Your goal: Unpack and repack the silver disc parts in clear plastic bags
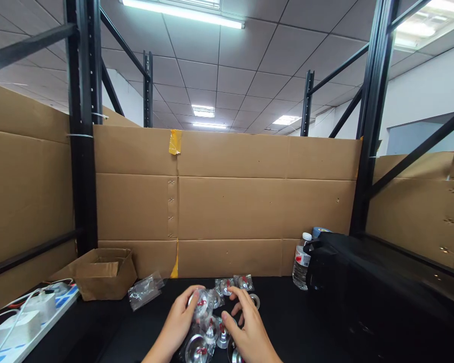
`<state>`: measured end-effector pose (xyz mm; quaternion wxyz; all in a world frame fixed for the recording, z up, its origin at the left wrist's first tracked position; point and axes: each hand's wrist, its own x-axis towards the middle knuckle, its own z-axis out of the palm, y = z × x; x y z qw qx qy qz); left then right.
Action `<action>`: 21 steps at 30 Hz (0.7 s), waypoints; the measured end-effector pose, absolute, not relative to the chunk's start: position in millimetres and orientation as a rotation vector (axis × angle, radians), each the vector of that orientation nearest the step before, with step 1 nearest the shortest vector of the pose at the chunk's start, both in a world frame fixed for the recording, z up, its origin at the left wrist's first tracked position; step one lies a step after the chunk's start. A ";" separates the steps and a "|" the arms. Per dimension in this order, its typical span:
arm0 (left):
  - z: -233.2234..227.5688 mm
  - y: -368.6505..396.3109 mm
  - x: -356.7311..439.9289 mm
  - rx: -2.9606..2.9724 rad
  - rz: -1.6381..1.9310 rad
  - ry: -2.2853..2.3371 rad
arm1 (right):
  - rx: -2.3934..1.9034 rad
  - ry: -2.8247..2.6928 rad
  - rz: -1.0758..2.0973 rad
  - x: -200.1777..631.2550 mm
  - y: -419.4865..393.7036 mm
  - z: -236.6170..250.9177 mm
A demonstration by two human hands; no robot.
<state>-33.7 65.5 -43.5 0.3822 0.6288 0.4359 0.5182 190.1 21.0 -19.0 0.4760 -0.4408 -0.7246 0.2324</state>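
Observation:
My left hand (pixel 180 316) is closed on a small round metal piece in clear plastic wrap (pixel 202 304), with red showing in it. My right hand (pixel 249 327) hovers over the right side of the pile, its fingers curved and apart with nothing visible between them. Between and below the hands lie several more wrapped shiny round pieces (pixel 197 349), also with red marks. Two wrapped pieces (pixel 244 282) lie just beyond the fingers. A metal ring (pixel 254 301) sits right behind my right hand, partly hidden by it.
An open cardboard box (pixel 105 280) and a crumpled clear plastic bag (pixel 146 291) are at left, near a power strip (pixel 56 315) with white plugs. A water bottle (pixel 301 262) and a large black bag (pixel 378 297) stand at right. Cardboard walls (pixel 230 206) and dark metal posts enclose the black table.

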 end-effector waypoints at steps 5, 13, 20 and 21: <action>-38.2 43.5 -8.0 1.839 1.131 0.916 | -1.088 -1.694 0.653 192.8 29.0 -24.4; -53.9 43.4 8.7 1.571 1.185 0.856 | -1.199 -1.755 0.745 194.8 31.3 -23.3; -55.5 48.2 3.8 1.538 1.192 0.811 | -1.190 -1.666 0.751 205.1 34.3 -18.7; -54.1 47.8 2.3 1.576 1.199 0.853 | -1.194 -1.666 0.724 205.7 34.1 -17.6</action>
